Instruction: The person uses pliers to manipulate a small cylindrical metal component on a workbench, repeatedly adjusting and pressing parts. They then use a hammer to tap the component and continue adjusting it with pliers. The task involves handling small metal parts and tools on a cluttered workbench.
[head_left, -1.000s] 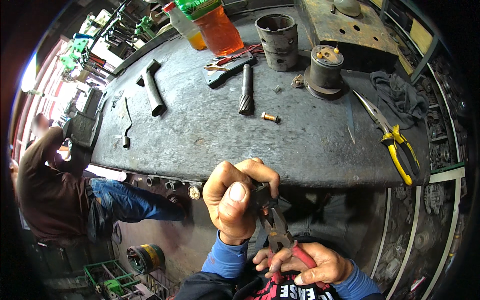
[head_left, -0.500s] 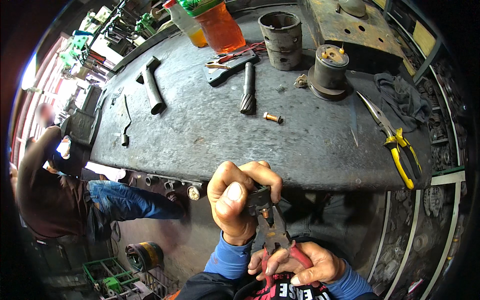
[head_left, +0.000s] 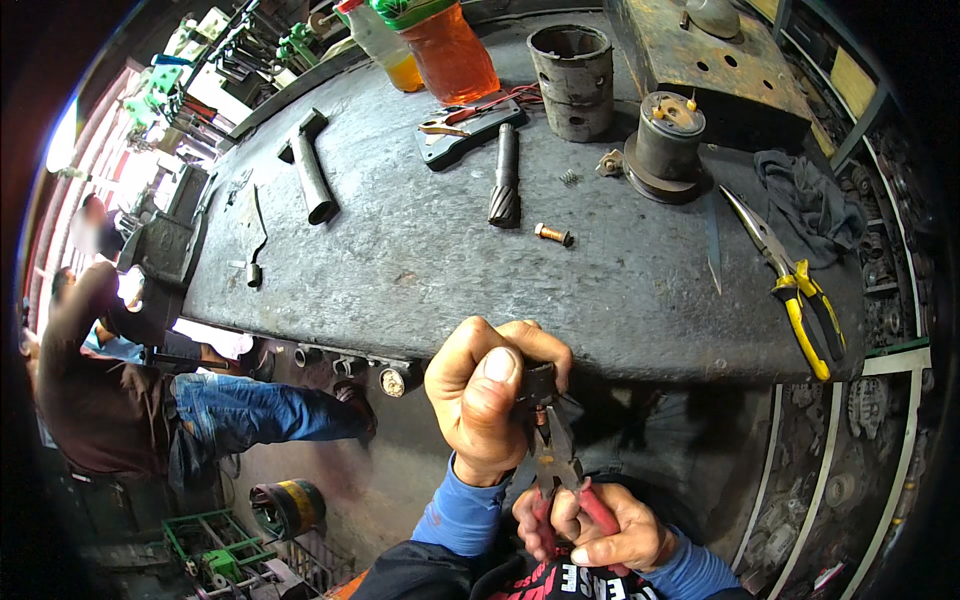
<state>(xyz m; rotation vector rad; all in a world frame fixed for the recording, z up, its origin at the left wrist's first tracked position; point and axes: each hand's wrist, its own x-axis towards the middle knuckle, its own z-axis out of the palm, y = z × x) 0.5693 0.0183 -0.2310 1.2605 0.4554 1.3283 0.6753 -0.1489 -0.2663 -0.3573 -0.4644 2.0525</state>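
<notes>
My left hand [head_left: 482, 400] is closed around a small dark part [head_left: 540, 382], held just off the bench's front edge. A copper-coloured stud [head_left: 541, 416] sticks out of its lower side. Below it, my right hand [head_left: 618, 530] grips red-handled pliers [head_left: 557, 466], fingers wrapped around and between the handles. The pliers' jaws point up and lie at the stud; whether they pinch it I cannot tell. Most of the dark part is hidden by my left fingers.
On the dark workbench [head_left: 400, 270] lie a copper-coloured bolt [head_left: 552, 235], a fluted tool [head_left: 505, 180], yellow-handled long-nose pliers [head_left: 790, 285] and a T-shaped tube [head_left: 308, 170]. A metal cylinder [head_left: 572, 90] and bottles [head_left: 450, 60] stand farther back. Another person [head_left: 120, 380] is at the left.
My left hand and the dark part have shifted slightly right. The pliers' handles look closer together, with the jaws more upright. The whole view has moved a little.
</notes>
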